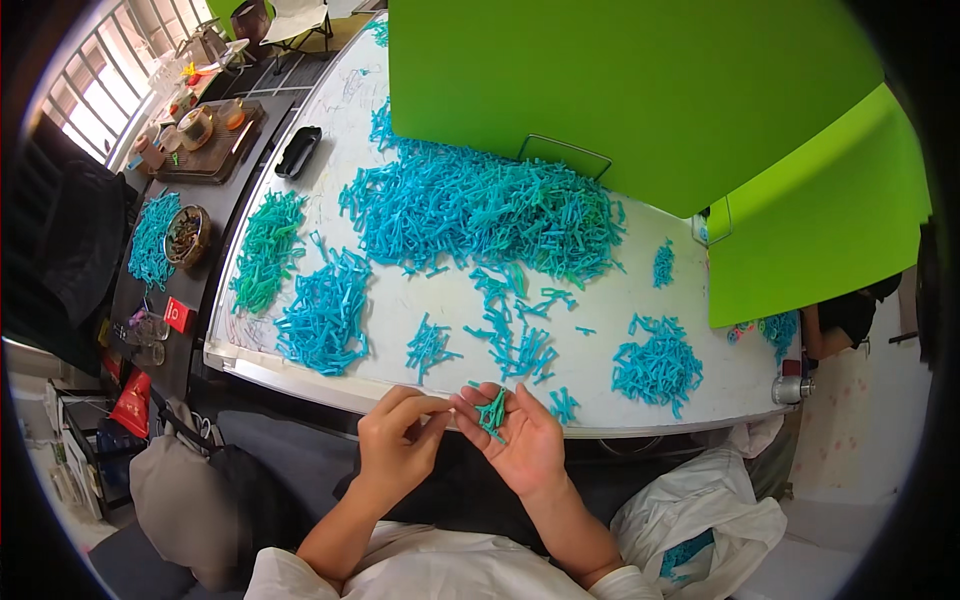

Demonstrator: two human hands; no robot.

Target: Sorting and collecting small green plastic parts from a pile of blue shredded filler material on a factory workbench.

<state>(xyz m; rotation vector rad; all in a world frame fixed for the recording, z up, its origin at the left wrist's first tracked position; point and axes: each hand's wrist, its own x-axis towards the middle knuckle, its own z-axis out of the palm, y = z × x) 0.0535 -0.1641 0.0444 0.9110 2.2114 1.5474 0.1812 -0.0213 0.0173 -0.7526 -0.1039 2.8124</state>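
Note:
My right hand (520, 440) lies palm up just off the near edge of the white table (640, 290), cupping a few small teal plastic pieces (491, 411). My left hand (398, 440) is beside it, its fingertips pinched together and touching the right hand's thumb side; whether it grips a piece I cannot tell. On the table ahead lie a big heap of blue and teal pieces (480, 205), a blue pile (325, 315) at the left, a greener pile (265, 250) further left, and a blue pile (657, 362) at the right.
Green screen panels (620, 90) stand at the back and right of the table. A dark side table (245, 165) at the left carries a tea tray, a bowl and a black case. A white plastic bag (700, 510) with blue pieces sits at my lower right, a grey bag (180, 500) at my lower left.

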